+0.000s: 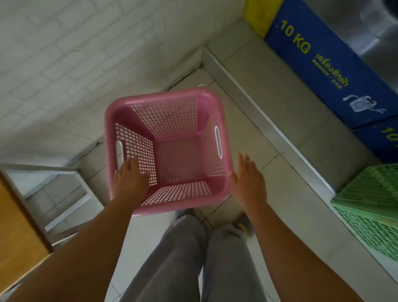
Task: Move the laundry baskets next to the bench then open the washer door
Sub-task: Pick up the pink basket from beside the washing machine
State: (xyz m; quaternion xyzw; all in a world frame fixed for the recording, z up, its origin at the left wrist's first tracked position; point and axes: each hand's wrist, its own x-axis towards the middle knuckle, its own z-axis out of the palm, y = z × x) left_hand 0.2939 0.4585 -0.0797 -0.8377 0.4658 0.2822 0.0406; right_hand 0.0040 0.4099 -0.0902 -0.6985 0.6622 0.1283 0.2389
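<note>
the pink laundry basket (pixel 170 149) stood upright on the tiled floor (pixel 272 177) near the wall corner, with the wooden bench (pixel 10 229) to its left. the left hand (pixel 130 179) lay over its near left rim, fingers loosely spread. the right hand (pixel 249 180) hovered flat and spread beside its right wall. a green basket (pixel 373 204) sat on the ledge below the blue 10 kg washer (pixel 329 67).

White brick wall (pixel 61 42), pale tiled floor (pixel 251 121), raised ledge (pixel 274 136).

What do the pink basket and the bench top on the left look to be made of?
Pink basket: likely moulded plastic, smooth with a slight sheen, its walls a grid of holes with cut-out handles. Bench top: looks like wood or wood-look laminate, matte orange-brown, on a pale frame, probably metal.
</note>
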